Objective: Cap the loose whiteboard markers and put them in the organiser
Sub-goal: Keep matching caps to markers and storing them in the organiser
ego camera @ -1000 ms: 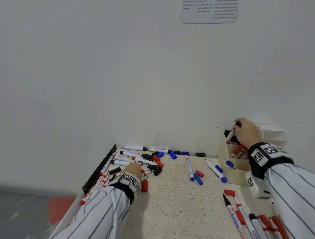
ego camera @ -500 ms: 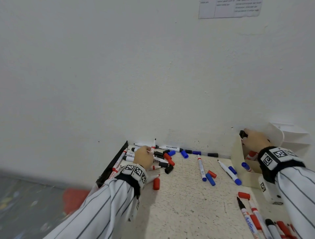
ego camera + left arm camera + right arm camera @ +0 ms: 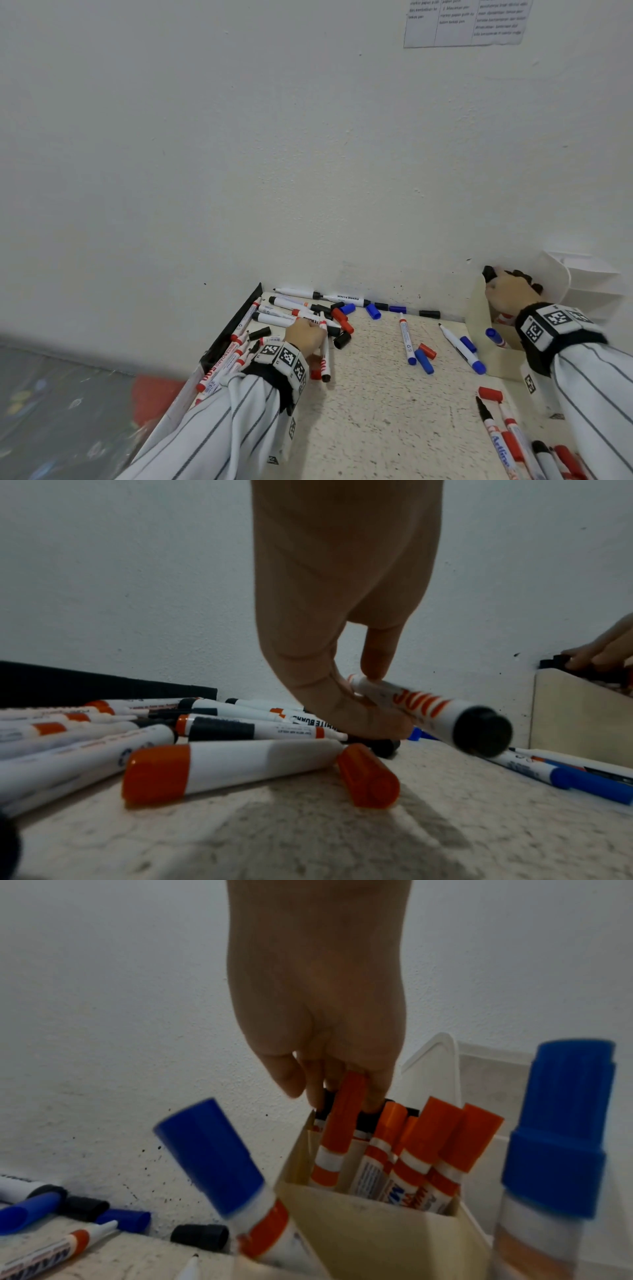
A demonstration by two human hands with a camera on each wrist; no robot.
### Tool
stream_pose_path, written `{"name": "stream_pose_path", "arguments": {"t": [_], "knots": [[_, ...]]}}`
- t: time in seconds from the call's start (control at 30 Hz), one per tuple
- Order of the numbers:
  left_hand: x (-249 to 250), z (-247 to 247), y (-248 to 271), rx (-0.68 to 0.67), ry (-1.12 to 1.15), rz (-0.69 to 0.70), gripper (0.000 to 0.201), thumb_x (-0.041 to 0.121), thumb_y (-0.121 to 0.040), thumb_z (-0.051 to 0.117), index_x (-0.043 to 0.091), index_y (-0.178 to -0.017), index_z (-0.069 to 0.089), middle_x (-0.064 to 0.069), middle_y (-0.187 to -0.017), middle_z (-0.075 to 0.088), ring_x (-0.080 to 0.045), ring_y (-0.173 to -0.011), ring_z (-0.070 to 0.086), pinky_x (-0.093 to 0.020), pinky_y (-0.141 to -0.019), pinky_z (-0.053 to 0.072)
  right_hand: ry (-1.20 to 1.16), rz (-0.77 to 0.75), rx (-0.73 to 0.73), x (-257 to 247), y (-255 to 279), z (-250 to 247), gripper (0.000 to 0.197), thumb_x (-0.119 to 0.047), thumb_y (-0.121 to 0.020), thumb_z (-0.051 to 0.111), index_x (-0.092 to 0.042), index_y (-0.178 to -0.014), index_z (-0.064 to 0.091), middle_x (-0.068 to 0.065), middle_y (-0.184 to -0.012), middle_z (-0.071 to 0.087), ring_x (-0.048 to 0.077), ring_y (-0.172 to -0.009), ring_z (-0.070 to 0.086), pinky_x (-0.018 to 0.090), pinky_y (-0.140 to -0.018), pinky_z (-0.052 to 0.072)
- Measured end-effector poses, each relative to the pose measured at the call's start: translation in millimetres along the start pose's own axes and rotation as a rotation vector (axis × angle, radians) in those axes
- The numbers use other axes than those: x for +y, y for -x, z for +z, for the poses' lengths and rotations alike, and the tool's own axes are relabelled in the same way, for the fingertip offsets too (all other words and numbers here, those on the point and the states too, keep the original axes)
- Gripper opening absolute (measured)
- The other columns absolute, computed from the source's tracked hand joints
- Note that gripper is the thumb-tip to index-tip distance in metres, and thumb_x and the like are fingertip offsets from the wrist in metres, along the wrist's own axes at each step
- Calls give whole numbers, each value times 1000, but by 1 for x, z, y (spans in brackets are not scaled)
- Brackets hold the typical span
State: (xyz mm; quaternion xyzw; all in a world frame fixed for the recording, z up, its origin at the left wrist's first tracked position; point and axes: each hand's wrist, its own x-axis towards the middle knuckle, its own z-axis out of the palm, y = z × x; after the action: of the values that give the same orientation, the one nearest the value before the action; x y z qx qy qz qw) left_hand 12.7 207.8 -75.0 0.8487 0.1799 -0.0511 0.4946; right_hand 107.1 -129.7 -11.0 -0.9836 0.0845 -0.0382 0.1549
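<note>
In the lower left of the head view the left hand [image 3: 306, 336] pinches a white marker [image 3: 324, 346] with red print and a black end cap, thumb and forefinger curled round its barrel; in the left wrist view that marker [image 3: 428, 710] points its black end toward the camera, tilted just above the speckled bench [image 3: 376, 411]; around the hand lies a heap of loose markers [image 3: 274, 318] with red and black caps, and a loose red cap [image 3: 368, 776] lies on the bench just beside a red-ended marker [image 3: 226, 767]. At the right of the head view the right hand [image 3: 510, 291] reaches into the cream organiser [image 3: 479, 308] standing against the wall; in the right wrist view its fingers [image 3: 342, 1074] curl round the top of a red-capped marker [image 3: 339, 1129] standing upright in the rear compartment, among other red-capped markers [image 3: 438, 1148]; blue-capped markers [image 3: 212, 1153] lean in a nearer compartment. In the middle of the bench lie blue markers [image 3: 462, 349] and loose blue and red caps [image 3: 424, 356]; along the wall's foot lie black and blue caps [image 3: 397, 308]; more markers [image 3: 507, 438] lie at the lower right; a printed sheet [image 3: 466, 20] hangs on the wall at the upper right.
</note>
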Motion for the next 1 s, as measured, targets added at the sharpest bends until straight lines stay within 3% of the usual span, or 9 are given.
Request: {"name": "stream_pose_path", "arguments": {"t": [0.1, 0.2, 0.37, 0.5, 0.6, 0.7, 0.77, 0.83, 1.0], "knots": [[-4, 3, -2, 2, -48, -9, 23, 14, -92, 48, 17, -69, 47, 3, -69, 45, -14, -75, 48, -22, -60, 36, 4, -4, -21, 0, 1, 1, 40, -8, -95, 35, -3, -132, 48, 13, -141, 41, 34, -120, 46, 33, -97, 38], [-8, 6, -6, 4, -45, -42, 16, 15, -90, 48, 11, -75, 51, -1, -69, 48, -12, -65, 47, -21, -56, 35, 55, -1, -76, -5, 4, -1, 41, -7, -97, 31, -1, -135, 42, 13, -148, 29, 34, -128, 39, 34, -103, 32], [-11, -1, -5, -5, -92, -42, 22, 19, -93, 47, 5, -106, 58, -5, -90, 56, -17, -86, 51, -25, -73, 39, 35, -63, 57, -25, 13, -1, 45, -3, -92, 38, 2, -137, 39, 15, -149, 29, 32, -133, 32, 38, -110, 28], [-12, -6, -3, 19, -68, -49, 20, 17, -92, 48, 5, -102, 59, -4, -85, 55, -17, -84, 51, -24, -70, 42, -116, -306, 138, -69, 32, 24, 47, 5, -91, 36, -5, -137, 42, 11, -149, 33, 25, -137, 30, 39, -115, 24], [-14, -11, -3, 47, -54, -47, 16, 17, -92, 48, 7, -95, 60, -5, -89, 57, -20, -88, 54, -31, -85, 46, -210, -438, -66, -110, 53, 50, 40, -2, -96, 36, -10, -133, 47, 7, -140, 47, 20, -130, 42, 33, -109, 32], [-17, -14, -2, 71, -34, -69, 14, 17, -92, 48, 15, -80, 53, -1, -82, 54, -19, -89, 54, -32, -89, 48, -192, -548, -345, -143, 69, 79, 38, -8, -97, 36, -13, -133, 49, 4, -139, 48, 17, -127, 44, 27, -106, 32], [-19, -17, -2, 62, -9, -73, 10, 19, -92, 50, 12, -94, 58, -5, -97, 59, -21, -99, 57, -34, -95, 48, -129, -602, -449, -159, 74, 99, 39, -11, -97, 38, -17, -134, 49, 1, -142, 45, 17, -130, 41, 24, -107, 28], [-20, -21, 1, 51, 26, -95, 21, 21, -91, 53, 10, -108, 57, -8, -111, 58, -23, -105, 58, -38, -96, 48, -88, -610, -543, -169, 76, 116, 42, -14, -96, 41, -24, -137, 46, 1, -144, 43, 18, -130, 41, 28, -109, 30], [-25, -28, 2, 34, 40, -93, 23, 24, -91, 56, 10, -109, 58, -8, -114, 59, -21, -105, 58, -37, -96, 49, 55, -576, -545, -182, 72, 135, 36, -19, -95, 44, -28, -129, 54, 4, -138, 43, 20, -122, 43, 34, -108, 34]]}}
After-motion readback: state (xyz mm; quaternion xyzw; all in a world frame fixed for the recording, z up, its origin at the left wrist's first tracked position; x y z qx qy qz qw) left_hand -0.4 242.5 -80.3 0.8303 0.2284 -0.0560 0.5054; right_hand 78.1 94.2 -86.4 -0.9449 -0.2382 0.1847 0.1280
